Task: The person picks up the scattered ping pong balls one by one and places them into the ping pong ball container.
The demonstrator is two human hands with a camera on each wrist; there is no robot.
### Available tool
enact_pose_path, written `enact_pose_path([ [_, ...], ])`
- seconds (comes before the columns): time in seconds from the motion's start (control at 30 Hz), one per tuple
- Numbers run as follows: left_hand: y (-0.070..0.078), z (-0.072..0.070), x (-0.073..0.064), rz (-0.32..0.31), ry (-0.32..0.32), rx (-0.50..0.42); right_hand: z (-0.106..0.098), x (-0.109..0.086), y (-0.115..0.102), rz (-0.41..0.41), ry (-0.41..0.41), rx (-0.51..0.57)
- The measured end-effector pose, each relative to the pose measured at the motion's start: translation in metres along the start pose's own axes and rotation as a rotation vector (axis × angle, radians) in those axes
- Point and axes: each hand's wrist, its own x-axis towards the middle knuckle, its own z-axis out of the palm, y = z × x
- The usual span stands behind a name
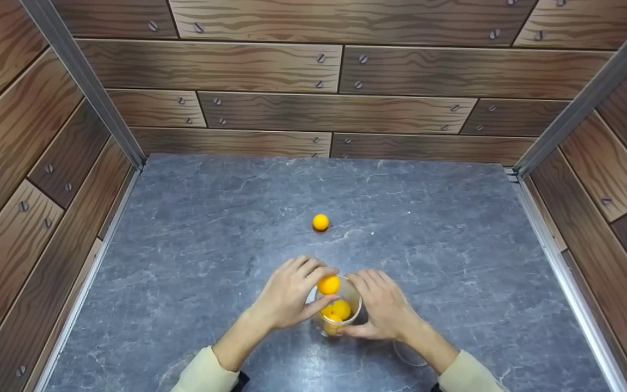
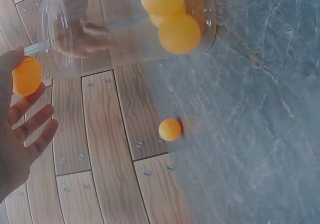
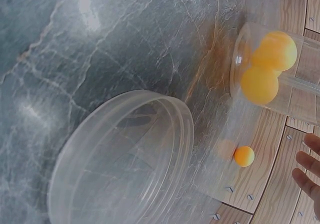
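Note:
My left hand (image 1: 286,296) pinches an orange ping-pong ball (image 1: 328,285) between thumb and fingers, at the mouth of a clear plastic jar (image 1: 353,299). On the jar's right side, my right hand (image 1: 387,307) grips it near the rim, thumb at the front and fingers behind. The jar stands upright on the tabletop. Inside, orange balls (image 2: 180,34) lie at the bottom; three show in the left wrist view. Another orange ball (image 1: 320,222) rests on the table beyond the jar.
A clear round lid (image 3: 82,154) lies on the table close to my right forearm. The grey marbled tabletop (image 1: 210,218) is bounded by wood-patterned walls (image 1: 270,68) at the back and both sides, with metal posts at the corners.

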Motion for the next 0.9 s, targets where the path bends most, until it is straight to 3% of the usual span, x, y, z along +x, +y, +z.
enact_pose_path([
  [0.3,0.004,0.007,-0.003,0.024,0.006,-0.018,0.001,0.000,0.001,-0.010,0.011,-0.002],
  [0.53,0.005,0.010,-0.004,0.018,-0.023,-0.009,0.001,0.000,0.001,-0.010,0.004,0.007],
  [0.7,0.004,0.012,-0.005,0.022,-0.008,0.004,0.001,0.000,0.000,0.006,-0.018,0.008],
  [0.9,0.004,0.016,-0.007,0.028,0.013,0.007,0.002,-0.001,0.000,-0.006,0.016,0.003],
])
